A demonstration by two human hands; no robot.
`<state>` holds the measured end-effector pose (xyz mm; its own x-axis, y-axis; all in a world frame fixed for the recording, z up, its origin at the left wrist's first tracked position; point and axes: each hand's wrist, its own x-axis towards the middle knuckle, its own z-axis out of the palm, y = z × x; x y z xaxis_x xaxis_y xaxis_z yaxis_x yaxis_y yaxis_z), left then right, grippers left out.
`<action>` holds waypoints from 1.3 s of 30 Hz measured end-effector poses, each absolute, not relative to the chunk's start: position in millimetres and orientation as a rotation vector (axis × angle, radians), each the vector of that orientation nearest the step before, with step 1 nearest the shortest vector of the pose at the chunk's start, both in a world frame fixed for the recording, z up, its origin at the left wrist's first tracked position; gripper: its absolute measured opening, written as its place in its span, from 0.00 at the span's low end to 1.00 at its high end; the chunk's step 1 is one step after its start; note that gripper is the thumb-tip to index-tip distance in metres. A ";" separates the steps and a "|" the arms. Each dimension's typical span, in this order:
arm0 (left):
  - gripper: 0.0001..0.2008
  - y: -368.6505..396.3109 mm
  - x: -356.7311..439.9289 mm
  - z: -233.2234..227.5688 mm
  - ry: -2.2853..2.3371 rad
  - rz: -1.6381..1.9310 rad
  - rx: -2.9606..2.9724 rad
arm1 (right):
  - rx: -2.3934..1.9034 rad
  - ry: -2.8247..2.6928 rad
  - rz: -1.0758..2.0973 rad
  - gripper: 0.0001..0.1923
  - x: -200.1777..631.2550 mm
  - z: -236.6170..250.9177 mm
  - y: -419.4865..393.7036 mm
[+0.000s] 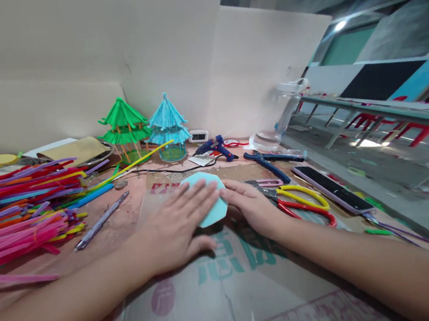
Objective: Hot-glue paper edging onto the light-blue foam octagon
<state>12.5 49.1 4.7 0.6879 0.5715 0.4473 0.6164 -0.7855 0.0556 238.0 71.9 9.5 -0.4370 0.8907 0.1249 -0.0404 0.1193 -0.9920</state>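
Note:
A light blue, many-sided flat piece (216, 211), perhaps card or foam, is between my hands above a printed cardboard sheet (193, 309). My left hand (175, 222) lies flat across its left and middle part, fingers stretched out and thumb apart. At the right edge of the piece, my right hand (249, 203) pinches it between thumb and curled fingers. Part of the piece is hidden under the left fingers. Closest to my right hand are pliers with red and yellow handles (305, 196).
Bundled pipe cleaners (20, 205) and a pen (102, 221) lie left. Behind stand a green pagoda model (123, 125) and a blue one (168, 127). A glue gun (216, 147), blue-handled cutters (267, 164), a plastic jar (281, 110) and a phone (331, 188) are at the right.

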 end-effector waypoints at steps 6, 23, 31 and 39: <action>0.41 44.2 13.7 5.0 -0.955 -0.777 -2.618 | -0.903 -1.567 1.401 0.14 236.9 12.1 71.2; 0.32 55.8 1.6 13.2 -1.446 -0.785 -2.618 | -0.989 -1.405 1.416 0.15 239.3 14.7 78.0; 0.18 57.1 1.5 4.7 -1.465 -0.816 -2.730 | -0.983 -1.413 1.372 0.14 237.8 14.1 79.6; 0.21 72.2 -9.2 10.5 -1.422 -1.096 -2.547 | -0.992 -1.479 1.187 0.23 239.9 15.6 81.2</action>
<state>-9.2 72.2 10.5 0.3364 0.7371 0.5861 0.7547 -0.5832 0.3004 239.9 81.2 15.6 -0.2087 0.9601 0.1862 0.0263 0.1958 -0.9803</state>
